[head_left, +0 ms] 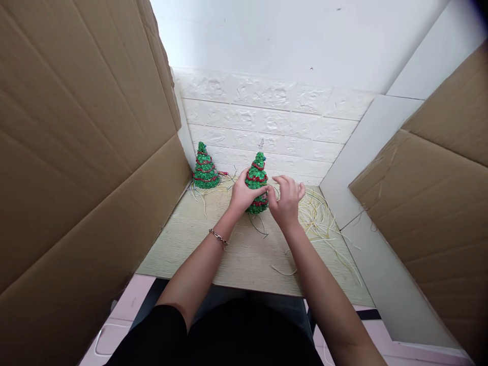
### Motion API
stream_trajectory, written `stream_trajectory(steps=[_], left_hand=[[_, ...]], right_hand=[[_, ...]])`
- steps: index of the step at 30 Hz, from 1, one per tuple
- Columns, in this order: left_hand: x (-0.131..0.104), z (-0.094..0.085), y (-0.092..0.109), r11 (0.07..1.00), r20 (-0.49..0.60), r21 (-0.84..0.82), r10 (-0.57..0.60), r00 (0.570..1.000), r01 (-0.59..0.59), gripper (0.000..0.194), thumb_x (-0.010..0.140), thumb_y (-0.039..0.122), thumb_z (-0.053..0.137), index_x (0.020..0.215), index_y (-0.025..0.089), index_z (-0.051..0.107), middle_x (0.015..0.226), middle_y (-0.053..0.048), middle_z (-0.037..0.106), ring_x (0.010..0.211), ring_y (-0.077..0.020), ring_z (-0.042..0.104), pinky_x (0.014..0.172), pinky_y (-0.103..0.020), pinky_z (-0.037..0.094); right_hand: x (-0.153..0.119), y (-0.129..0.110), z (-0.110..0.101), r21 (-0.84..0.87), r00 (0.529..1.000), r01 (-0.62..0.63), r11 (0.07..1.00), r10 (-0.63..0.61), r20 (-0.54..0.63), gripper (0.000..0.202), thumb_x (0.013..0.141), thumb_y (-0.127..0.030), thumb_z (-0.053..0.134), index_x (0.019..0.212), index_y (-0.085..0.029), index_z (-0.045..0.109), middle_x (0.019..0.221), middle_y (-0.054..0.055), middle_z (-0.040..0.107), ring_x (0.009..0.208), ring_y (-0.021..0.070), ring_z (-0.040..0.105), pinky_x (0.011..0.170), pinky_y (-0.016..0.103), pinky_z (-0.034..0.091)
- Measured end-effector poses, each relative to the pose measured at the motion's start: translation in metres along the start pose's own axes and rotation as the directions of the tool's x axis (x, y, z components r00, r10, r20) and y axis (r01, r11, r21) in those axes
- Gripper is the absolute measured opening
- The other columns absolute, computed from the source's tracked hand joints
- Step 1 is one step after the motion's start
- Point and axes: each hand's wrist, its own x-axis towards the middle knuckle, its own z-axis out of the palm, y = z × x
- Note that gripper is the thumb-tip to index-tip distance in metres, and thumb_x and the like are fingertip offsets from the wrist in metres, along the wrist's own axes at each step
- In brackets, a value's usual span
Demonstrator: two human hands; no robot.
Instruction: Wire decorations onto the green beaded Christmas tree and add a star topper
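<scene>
1. Nearest is the person's black sleeve [152,333], on the left arm; a chain bracelet [218,237] is around the left wrist.
2. Brown cardboard [76,127] stands at the left side, and a cardboard panel [438,203] stands at the right.
3. The wooden tabletop [236,259] lies before the person. On it a thin dark wire [259,231] comes out below the held tree.
4. The left hand [243,193] is closed around the left side of the held tree [257,174], with its thumb across the front. This tree is green and sparkling, with red garlands, and it is upright at the middle of the tabletop.
5. The right hand [286,202] is just beside this tree, on its right. Its fingers are bent and parted, with a narrow gap between thumb and forefinger; whether the thumb touches the tree, I cannot tell.
6. Right of this hand lies a tangle of white and yellow strings [315,216].
7. Farther, at the left back corner, stands a similar second tree [206,170].
8. Behind everything is the white brick-pattern wall [274,114].
</scene>
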Motion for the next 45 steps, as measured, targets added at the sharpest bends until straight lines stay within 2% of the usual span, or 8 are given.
stream_trajectory(steps=[3, 6, 13, 18, 28, 33, 38, 45], left_hand=[[0.003, -0.004, -0.002, 0.999, -0.007, -0.030, -0.028, 1.000, 0.027, 0.073, 0.055, 0.036, 0.077, 0.119, 0.015, 0.050, 0.109, -0.009, 0.062, 0.099, -0.0223, 0.058, 0.088, -0.032, 0.045], [0.005, -0.006, -0.004, 0.999, -0.021, -0.012, -0.039, 0.999, 0.039, 0.074, 0.055, 0.036, 0.078, 0.119, 0.014, 0.049, 0.109, -0.009, 0.062, 0.099, -0.0222, 0.058, 0.088, -0.032, 0.045], [0.004, -0.003, -0.006, 1.000, -0.007, 0.026, -0.002, 1.000, 0.002, 0.069, 0.056, 0.036, 0.077, 0.117, 0.016, 0.051, 0.111, -0.008, 0.061, 0.102, -0.0226, 0.057, 0.089, -0.032, 0.044], [0.000, -0.001, -0.003, 0.999, 0.053, 0.026, 0.022, 0.998, -0.023, 0.073, 0.056, 0.036, 0.077, 0.122, 0.017, 0.049, 0.115, -0.009, 0.060, 0.104, -0.0226, 0.056, 0.090, -0.032, 0.044], [0.000, -0.002, -0.001, 0.998, 0.066, 0.042, 0.043, 0.997, -0.045, 0.067, 0.057, 0.023, 0.072, 0.120, 0.016, 0.051, 0.113, -0.008, 0.061, 0.101, -0.0229, 0.057, 0.089, -0.032, 0.044], [-0.001, -0.001, -0.003, 0.997, 0.085, 0.052, 0.060, 0.995, -0.064, 0.067, 0.058, 0.024, 0.072, 0.121, 0.018, 0.052, 0.117, -0.008, 0.059, 0.107, -0.0241, 0.055, 0.093, -0.034, 0.043], [-0.002, -0.001, -0.002, 0.994, 0.131, 0.049, 0.091, 0.987, -0.098, 0.069, 0.059, 0.026, 0.073, 0.123, 0.018, 0.050, 0.117, -0.007, 0.060, 0.107, -0.0229, 0.056, 0.093, -0.033, 0.043], [-0.002, -0.002, -0.001, 0.999, 0.146, 0.002, 0.051, 0.988, -0.052, 0.074, 0.056, 0.032, 0.077, 0.124, 0.019, 0.050, 0.115, -0.007, 0.061, 0.104, -0.0222, 0.057, 0.091, -0.032, 0.044]], right_hand=[[0.005, 0.010, -0.004, 0.116, 0.995, -0.093, 0.989, 0.098, -0.035, 0.028, 0.091, -0.035, 0.035, 0.102, -0.020, 0.055, 0.103, 0.009, 0.062, 0.097, 0.0211, 0.054, 0.096, 0.042, 0.026], [0.009, 0.015, -0.007, 0.238, 0.996, -0.087, 0.967, 0.091, -0.004, 0.027, 0.090, -0.037, 0.039, 0.086, -0.019, 0.059, 0.086, 0.006, 0.064, 0.083, 0.0184, 0.057, 0.085, 0.036, 0.035], [0.003, 0.004, -0.006, 0.243, 0.999, -0.004, 0.970, 0.013, -0.032, 0.022, 0.089, -0.035, 0.048, 0.082, -0.022, 0.065, 0.083, 0.002, 0.067, 0.083, 0.0157, 0.059, 0.096, 0.038, 0.028], [0.004, 0.003, -0.006, 0.240, 0.990, -0.032, 0.970, 0.063, -0.123, 0.023, 0.087, -0.037, 0.052, 0.082, -0.022, 0.068, 0.080, 0.004, 0.065, 0.079, 0.0171, 0.059, 0.091, 0.038, 0.035], [0.000, 0.003, 0.000, 0.249, 0.991, 0.063, 0.966, -0.091, 0.101, 0.024, 0.090, -0.029, 0.044, 0.084, -0.022, 0.066, 0.086, 0.003, 0.067, 0.085, 0.0159, 0.059, 0.096, 0.038, 0.029], [0.004, 0.002, -0.001, 0.371, 0.989, -0.093, 0.924, 0.043, 0.141, 0.022, 0.085, -0.034, 0.051, 0.075, -0.020, 0.065, 0.080, 0.003, 0.066, 0.079, 0.0166, 0.058, 0.081, 0.033, 0.040], [0.005, 0.007, 0.003, 0.492, 0.949, -0.311, 0.814, 0.237, 0.208, 0.022, 0.076, -0.039, 0.057, 0.067, -0.019, 0.060, 0.073, 0.002, 0.062, 0.067, 0.0147, 0.053, 0.067, 0.028, 0.044], [0.008, 0.019, 0.009, 0.592, 0.912, -0.409, 0.694, 0.304, 0.274, 0.031, 0.075, -0.047, 0.054, 0.071, -0.017, 0.060, 0.071, 0.003, 0.059, 0.067, 0.0141, 0.052, 0.068, 0.027, 0.043]])
